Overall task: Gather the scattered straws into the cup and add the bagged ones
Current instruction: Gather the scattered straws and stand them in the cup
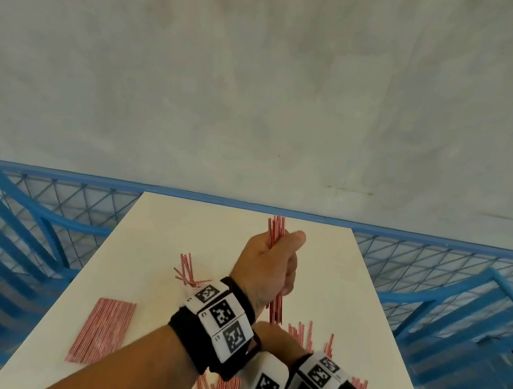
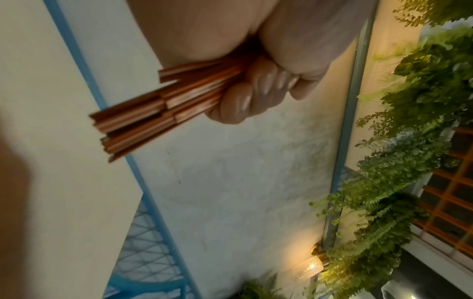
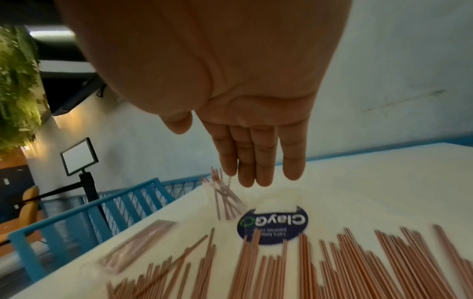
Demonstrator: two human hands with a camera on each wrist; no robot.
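Lay in loose rows along the bottom of the right wrist view: scattered straws (image 3: 332, 267), thin, straight, striped red and white, on a smooth white table (image 1: 320, 265) whose square edges met blue mesh railing (image 1: 56, 203) on both sides. Hung flat over them, fingers straight and holding nothing: right hand (image 3: 256, 145). Sat at lower left in the head view: bagged straws (image 1: 102, 330), a flat clear packet. Showed bare tabletop toward the far edge. Gripped upright at frame centre, fingers curled tight: bundle of straws (image 1: 278, 229) in left hand (image 1: 269, 266).
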